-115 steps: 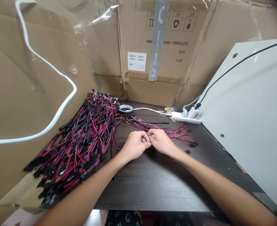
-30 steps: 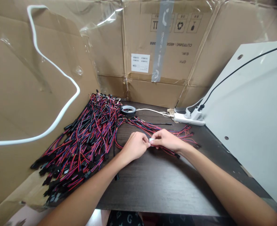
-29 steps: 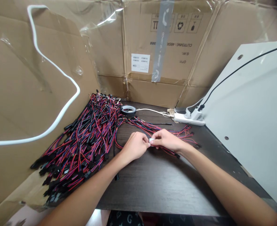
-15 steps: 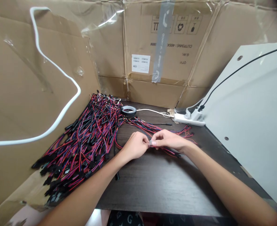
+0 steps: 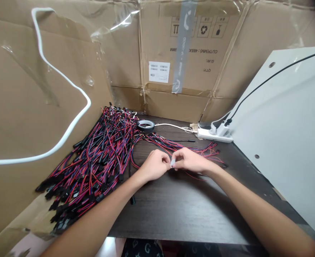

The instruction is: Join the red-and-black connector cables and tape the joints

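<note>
The right hand [image 5: 189,160] is nearly closed, its thumb and forefinger pinching a small pale piece [image 5: 173,162]. The left hand [image 5: 155,164] is curled, its fingertips meeting the piece from the left side; whether it grips the piece or a wire is hidden. The 2 hands almost touch, with the piece between them, over the middle of the dark table [image 5: 173,214].

Just behind the hands, a loose bundle of wires [image 5: 161,141] runs rightward and fans out into thin red ends. 1 thin red wire also shows below the right wrist. Behind the bundle, a roll of black tape [image 5: 146,126] lies flat, touching the large heap of cables [image 5: 101,153] on the left. The white power strip [image 5: 213,135] at the back right has plugs [image 5: 222,130] in it.

Cardboard [image 5: 173,103] walls in the table at the back and left, and a white board [image 5: 286,135] slants along the right. Bare table top stretches between the forearms to the straight near edge.

The piece looks whitish and slightly see-through, mostly covered by fingers. The heaped cables are red, blue and black, many ending in black connectors.
</note>
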Action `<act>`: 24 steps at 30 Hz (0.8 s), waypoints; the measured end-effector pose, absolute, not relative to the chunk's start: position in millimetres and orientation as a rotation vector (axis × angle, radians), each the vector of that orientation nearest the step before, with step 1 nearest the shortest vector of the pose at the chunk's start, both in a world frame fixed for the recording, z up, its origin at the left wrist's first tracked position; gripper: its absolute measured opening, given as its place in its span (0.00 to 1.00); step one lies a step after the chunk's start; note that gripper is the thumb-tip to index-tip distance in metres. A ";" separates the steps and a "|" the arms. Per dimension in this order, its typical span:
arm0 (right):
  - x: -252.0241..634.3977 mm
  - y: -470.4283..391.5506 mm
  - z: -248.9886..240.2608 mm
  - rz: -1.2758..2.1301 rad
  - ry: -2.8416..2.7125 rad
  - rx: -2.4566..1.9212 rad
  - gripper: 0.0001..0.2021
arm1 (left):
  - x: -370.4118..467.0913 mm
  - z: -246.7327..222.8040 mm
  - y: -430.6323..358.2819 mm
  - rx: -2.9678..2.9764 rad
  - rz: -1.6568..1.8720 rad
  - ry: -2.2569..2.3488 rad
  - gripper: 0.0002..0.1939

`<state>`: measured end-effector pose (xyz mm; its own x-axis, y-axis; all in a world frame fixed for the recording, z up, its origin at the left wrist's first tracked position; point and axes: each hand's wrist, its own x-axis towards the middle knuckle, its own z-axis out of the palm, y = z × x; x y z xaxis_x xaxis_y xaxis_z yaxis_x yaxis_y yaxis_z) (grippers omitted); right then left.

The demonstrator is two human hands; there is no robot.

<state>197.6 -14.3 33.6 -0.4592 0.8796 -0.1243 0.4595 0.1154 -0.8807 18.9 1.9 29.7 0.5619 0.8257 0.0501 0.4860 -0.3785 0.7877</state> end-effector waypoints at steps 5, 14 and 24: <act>204.0 -13.0 42.3 1.385 -1.894 -1.143 0.05 | 20.3 43.6 -1.2 1.705 0.675 0.966 0.04; 193.9 -18.8 37.2 0.821 -2.172 -1.069 0.06 | 14.9 53.9 -2.4 1.353 0.630 0.998 0.07; 199.5 -15.7 35.9 0.655 -2.186 -0.999 0.06 | 14.3 55.8 -1.9 1.319 0.554 0.965 0.09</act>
<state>199.5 -15.7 35.9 -0.5071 0.7911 0.3421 0.4729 0.5873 -0.6569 14.3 -1.9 55.8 0.5201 0.8106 -0.2690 0.1762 0.2063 0.9625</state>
